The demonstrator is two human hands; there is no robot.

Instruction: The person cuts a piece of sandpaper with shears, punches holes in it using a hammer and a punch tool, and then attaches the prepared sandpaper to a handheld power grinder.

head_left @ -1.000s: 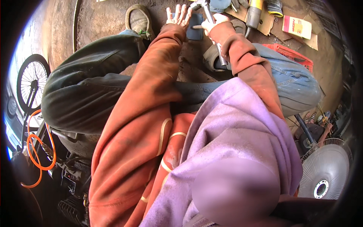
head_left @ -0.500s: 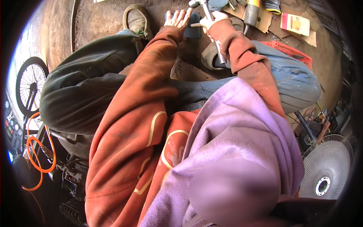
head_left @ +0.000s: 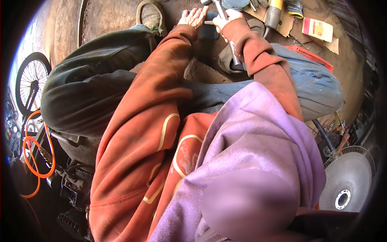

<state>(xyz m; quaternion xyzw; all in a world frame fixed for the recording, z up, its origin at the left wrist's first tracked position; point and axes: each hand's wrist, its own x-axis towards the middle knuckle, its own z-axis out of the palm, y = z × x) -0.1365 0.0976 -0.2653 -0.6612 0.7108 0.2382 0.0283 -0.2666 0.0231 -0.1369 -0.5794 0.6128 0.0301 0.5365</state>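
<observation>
"Hammer (head_left: 232, 51), judging by that metal shaft. Where do you have it?"

"In the person's right hand (head_left: 230, 19), near the top of my view. I see the fingers closed round the shaft just below the head, and the lower end slants back over a shoe (head_left: 224, 61). My upper edge cuts off the head, so I can't make out its whole shape."

"And the thin brownish rod (head_left: 210, 23) poking out left of that fist?"

"Too small for me to name, and I lose its inner end at the grip."

"What about the left hand (head_left: 192, 18)?"

"Open, fingers stretched out and slightly apart, beside a dark blue flat piece (head_left: 210, 32). The palm is hidden from me, so I can't tell whether it presses on anything."

"Farther right?"

"A yellow-and-grey power tool (head_left: 273, 15), cropped at the top, by some cardboard (head_left: 285, 26). Below, the knee (head_left: 322, 94) partly hides a red crate (head_left: 312, 57)."
</observation>
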